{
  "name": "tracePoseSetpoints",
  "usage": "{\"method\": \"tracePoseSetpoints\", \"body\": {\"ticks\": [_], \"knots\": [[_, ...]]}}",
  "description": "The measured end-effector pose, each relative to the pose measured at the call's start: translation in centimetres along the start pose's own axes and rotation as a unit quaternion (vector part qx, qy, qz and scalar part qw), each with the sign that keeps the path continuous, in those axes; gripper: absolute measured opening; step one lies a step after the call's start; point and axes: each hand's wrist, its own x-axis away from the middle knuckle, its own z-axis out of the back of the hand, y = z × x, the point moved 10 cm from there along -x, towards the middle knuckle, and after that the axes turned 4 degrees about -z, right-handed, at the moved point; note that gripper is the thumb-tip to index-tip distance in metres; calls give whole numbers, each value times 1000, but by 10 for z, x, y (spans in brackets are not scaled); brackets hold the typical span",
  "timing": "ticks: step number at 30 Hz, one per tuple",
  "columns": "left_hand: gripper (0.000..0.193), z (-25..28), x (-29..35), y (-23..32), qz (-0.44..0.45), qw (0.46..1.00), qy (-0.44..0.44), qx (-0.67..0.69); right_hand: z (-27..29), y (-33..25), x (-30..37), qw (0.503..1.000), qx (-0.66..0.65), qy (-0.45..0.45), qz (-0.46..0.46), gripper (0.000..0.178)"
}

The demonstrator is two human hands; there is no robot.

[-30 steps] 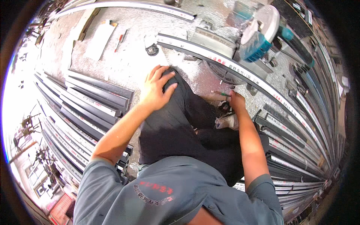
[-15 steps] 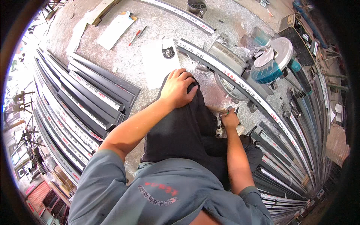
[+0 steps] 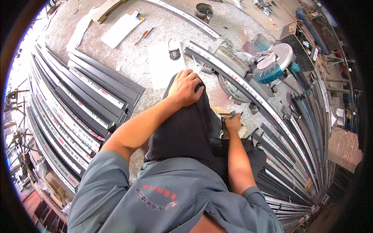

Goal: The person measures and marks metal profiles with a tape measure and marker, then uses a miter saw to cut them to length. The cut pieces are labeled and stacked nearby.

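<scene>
My left hand (image 3: 184,88) lies on my raised knee, over the black trousers (image 3: 180,132). Its fingers are spread and hold nothing. Low beside my other leg, my right hand (image 3: 233,123) is closed around a thin, dark, pen-like stick (image 3: 241,113); a small green bit shows at the fingers. Part of a shoe (image 3: 242,131) peeks out behind this hand. Just beyond the knee, a white sheet (image 3: 159,64) lies on the floor with a round black object (image 3: 175,54) on it. A long dark profile with a printed white film strip (image 3: 237,77) runs across the saw base to the right.
A teal-and-grey cut-off saw (image 3: 274,64) stands at the right. Stacks of dark profiles (image 3: 89,93) fill the left, and more profiles (image 3: 289,149) fan out at the right. Farther off are a white board (image 3: 122,30), red and black pens (image 3: 143,36) and a metal pot (image 3: 204,12).
The view has shifted slightly, so the saw and profiles sit a little farther left. My left hand stays on the knee, and my right hand keeps its grip low by the leg.
</scene>
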Motion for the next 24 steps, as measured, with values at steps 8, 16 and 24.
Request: {"method": "tracePoseSetpoints", "body": {"ticks": [8, 16, 24], "knots": [[42, -75, -14, 37, 25, 986, -161, 16, 49, 2, 40, 745, -649, -129, -87, 67], [74, -185, 4, 101, 233, 774, -213, 550, 146, -21, 66, 826, -558, 15, 81, 67], [74, -191, 11, 90, 317, 668, -284, 610, 161, -45, 87, 820, -533, 115, 173, 71]]}}
